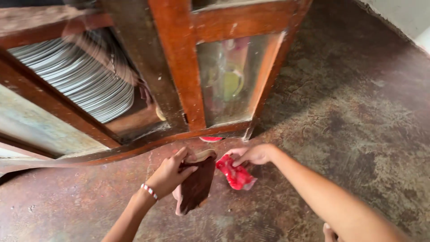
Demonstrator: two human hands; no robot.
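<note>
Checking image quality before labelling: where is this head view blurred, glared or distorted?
Head view: the stacked steel plates at upper left smear with motion blur; the cupboard's dusty glass door pane is hazy, its contents indistinct; frame lines bow, wide-angle. The left hand, brown cloth, right hand and red plastic wrapper are sharp.

cloth [197, 186]: dark brown | wrapper [236, 175]: red | cabinet [179, 58]: reddish-brown | floor [349, 116]: mottled brown

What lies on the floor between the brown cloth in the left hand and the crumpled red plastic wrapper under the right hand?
In the head view, only bare stained floor separates the brown cloth and the red wrapper.
</note>
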